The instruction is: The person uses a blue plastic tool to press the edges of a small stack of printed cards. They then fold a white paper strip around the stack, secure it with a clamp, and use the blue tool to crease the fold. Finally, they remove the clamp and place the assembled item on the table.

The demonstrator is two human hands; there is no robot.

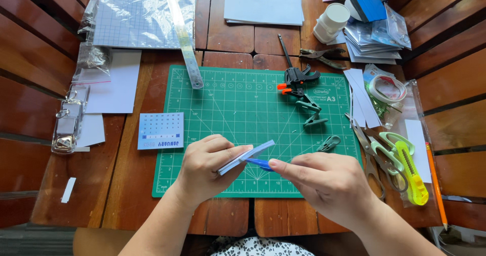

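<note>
My left hand (207, 166) grips a thin stack of pale blue-white paper sheets (248, 156), held edge-up over the green cutting mat (228, 104). My right hand (324, 181) pinches a small blue tool (260, 163) whose tip touches the lower edge of the stack. Both hands hover above the mat's near edge. What lies under the right palm is hidden.
On the mat lie a black-and-orange clamp (294, 78) and green clips (314, 112). Scissors (382, 152), a yellow-green utility knife (411, 172), a pencil (436, 182) and a tape roll (387, 88) sit at the right. A clear ruler (185, 41), small calendar card (161, 130) and ring binder mechanism (68, 127) are left.
</note>
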